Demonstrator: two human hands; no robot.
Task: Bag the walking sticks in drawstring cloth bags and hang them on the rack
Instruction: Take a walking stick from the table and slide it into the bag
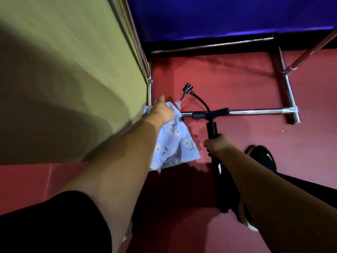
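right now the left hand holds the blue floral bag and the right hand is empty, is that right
Not quite. The left hand does hold the blue floral bag, but the right hand is not empty. The head view shows it gripping the shaft of the black walking stick, which is outside the bag.

Dim, motion-blurred wide-angle view; hard shadows on the red floor (228,73), edges bowed.
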